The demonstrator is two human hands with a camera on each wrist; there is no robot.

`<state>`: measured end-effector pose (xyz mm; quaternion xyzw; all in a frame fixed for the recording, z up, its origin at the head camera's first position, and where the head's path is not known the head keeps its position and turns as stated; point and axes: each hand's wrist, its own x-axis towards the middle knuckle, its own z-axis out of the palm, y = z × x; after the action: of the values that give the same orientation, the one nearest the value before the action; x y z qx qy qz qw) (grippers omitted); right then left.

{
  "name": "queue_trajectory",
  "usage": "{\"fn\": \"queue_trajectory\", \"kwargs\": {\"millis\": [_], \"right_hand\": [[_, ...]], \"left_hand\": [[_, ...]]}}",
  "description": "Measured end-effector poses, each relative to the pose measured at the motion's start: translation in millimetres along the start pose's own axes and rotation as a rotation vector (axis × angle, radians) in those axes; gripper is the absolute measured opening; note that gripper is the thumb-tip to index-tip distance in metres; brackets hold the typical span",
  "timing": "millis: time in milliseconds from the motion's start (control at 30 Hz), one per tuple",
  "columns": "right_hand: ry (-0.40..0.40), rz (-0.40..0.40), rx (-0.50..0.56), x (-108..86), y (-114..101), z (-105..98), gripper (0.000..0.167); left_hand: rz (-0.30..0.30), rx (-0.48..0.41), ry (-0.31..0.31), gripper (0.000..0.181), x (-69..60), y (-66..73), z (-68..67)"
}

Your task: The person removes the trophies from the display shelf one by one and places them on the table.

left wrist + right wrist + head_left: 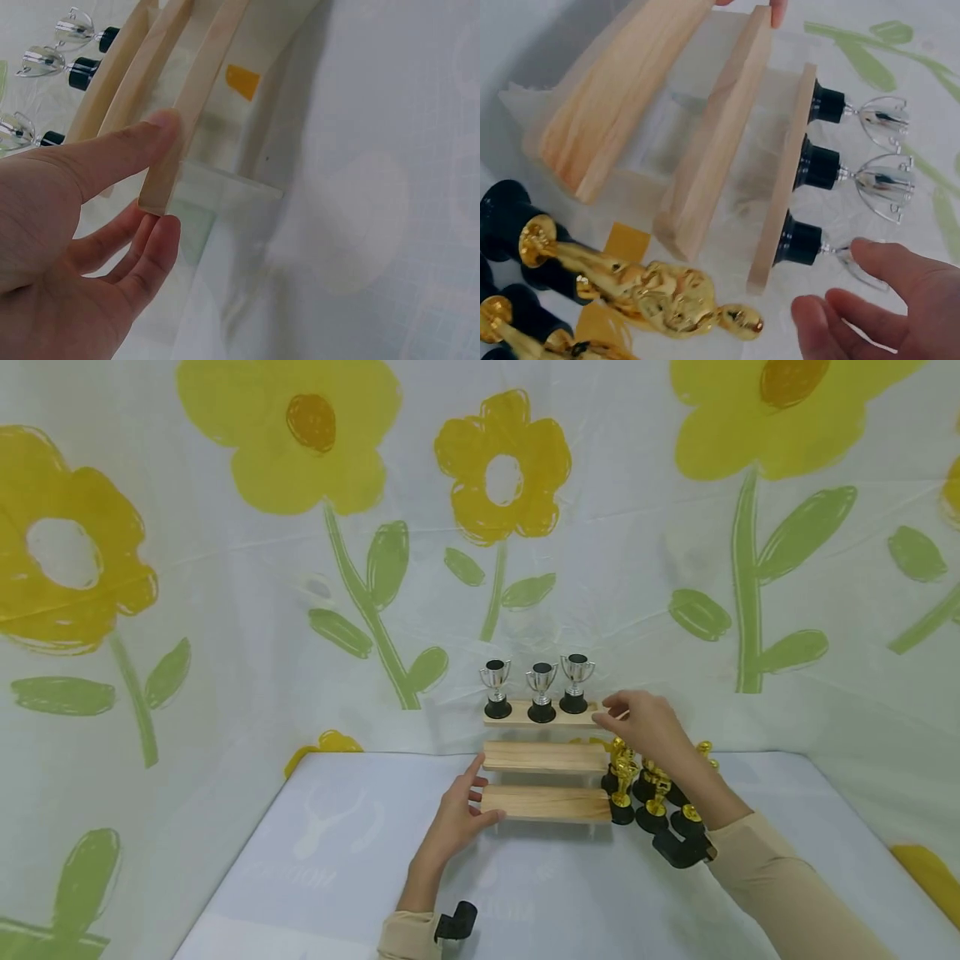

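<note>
Three silver cup trophies with black bases stand upright on the top board of a three-step wooden shelf (545, 802): a left trophy (496, 687), a middle trophy (542, 692) and a right trophy (576, 683). My left hand (455, 814) pinches the left end of the shelf's lowest board; the left wrist view shows the thumb (142, 146) on one face and fingertips by the end. Just right of the top board is my right hand (648, 724), its fingers loosely bent with nothing between them. In the right wrist view its thumb overlaps the nearest silver trophy (799, 238); contact cannot be told.
Several gold figure trophies (622, 777) with black bases stand close together at the shelf's right side, below my right forearm. A white cloth (337, 852) covers the table. Behind the shelf hangs a curtain (600, 568) printed with yellow flowers.
</note>
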<state>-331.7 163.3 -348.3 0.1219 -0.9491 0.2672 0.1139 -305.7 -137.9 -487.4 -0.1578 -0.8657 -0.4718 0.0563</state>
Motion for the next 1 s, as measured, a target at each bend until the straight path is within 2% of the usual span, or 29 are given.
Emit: {"fn": "queue_trajectory", "kwargs": {"millis": [267,367,500,733,1000], "right_hand": [[-0.070,0.084,0.102,32.4,-5.1,14.9,0.061],[-0.076,0.107,0.111,41.5,-4.9,21.7,0.062],[-0.069,0.135,0.106,51.5,-6.0,28.8,0.055],[-0.042,0.156,0.124,59.6,-10.1,33.2,0.044],[-0.032,0.193,0.116,56.4,-13.0,35.6,0.040]], "left_hand": [[-0.006,0.008,-0.005,0.096,-0.1,2.5,-1.2],[-0.005,0.009,-0.010,0.096,0.2,2.1,-1.7],[-0.006,0.002,-0.012,0.096,1.0,2.0,-2.7],[-0.006,0.011,-0.015,0.096,0.9,4.9,-3.3],[-0.006,0.015,-0.016,0.096,0.7,4.5,-2.8]]}}
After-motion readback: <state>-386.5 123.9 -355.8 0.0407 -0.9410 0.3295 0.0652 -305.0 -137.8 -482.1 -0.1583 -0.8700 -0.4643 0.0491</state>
